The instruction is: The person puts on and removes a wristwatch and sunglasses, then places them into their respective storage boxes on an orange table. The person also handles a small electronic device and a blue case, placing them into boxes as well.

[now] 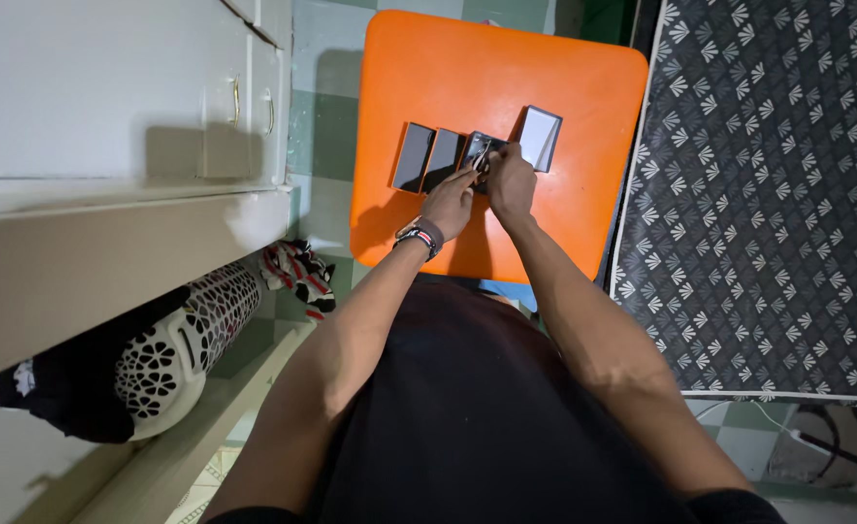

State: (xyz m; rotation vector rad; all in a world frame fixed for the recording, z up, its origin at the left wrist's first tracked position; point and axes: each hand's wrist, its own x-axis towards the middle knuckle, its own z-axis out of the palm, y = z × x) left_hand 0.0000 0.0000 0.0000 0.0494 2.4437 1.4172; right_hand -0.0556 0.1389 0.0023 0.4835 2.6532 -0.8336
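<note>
An orange table [564, 204] stands in front of me. Two dark flat slabs, like phones, lie side by side on it: one [413, 157] at the left and one [442, 158] to its right. A third dark phone [478, 147] lies under my hands. My left hand [450, 202], with a band at the wrist, rests its fingers on that phone. My right hand [510, 181] pinches something small and pale on the phone; what it is I cannot tell. A grey flat case or box [541, 138] lies just right of my right hand.
A white cabinet [118, 97] with two door handles fills the left. Below it lie a perforated white basket [191, 340] and a red-striped cloth [297, 272]. A dark patterned mattress [768, 194] borders the table on the right. The floor is green and white tile.
</note>
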